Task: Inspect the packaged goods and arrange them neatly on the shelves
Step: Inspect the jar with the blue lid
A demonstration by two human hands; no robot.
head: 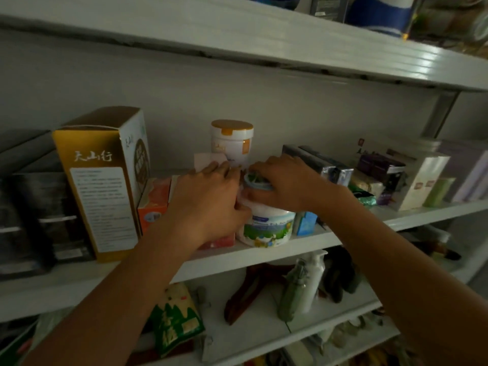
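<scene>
A white tub with a green and blue label (266, 228) stands at the front of the middle shelf (343, 236). On its lid sits a small round container (257, 180) with a blue rim. My right hand (287, 183) curls over that small container from the right. My left hand (211, 199) is against its left side, thumb at the tub's lid and fingers reaching toward a pale card (208, 161). Behind them stands a white jar with an orange lid (232, 141).
A tall gold and white box (105, 180) stands to the left, with an orange box (154, 204) beside it and dark boxes (39, 220) further left. Silver, purple and white packages (383, 170) fill the right. The lower shelf holds a green bag (177, 320) and a pump bottle (306, 283).
</scene>
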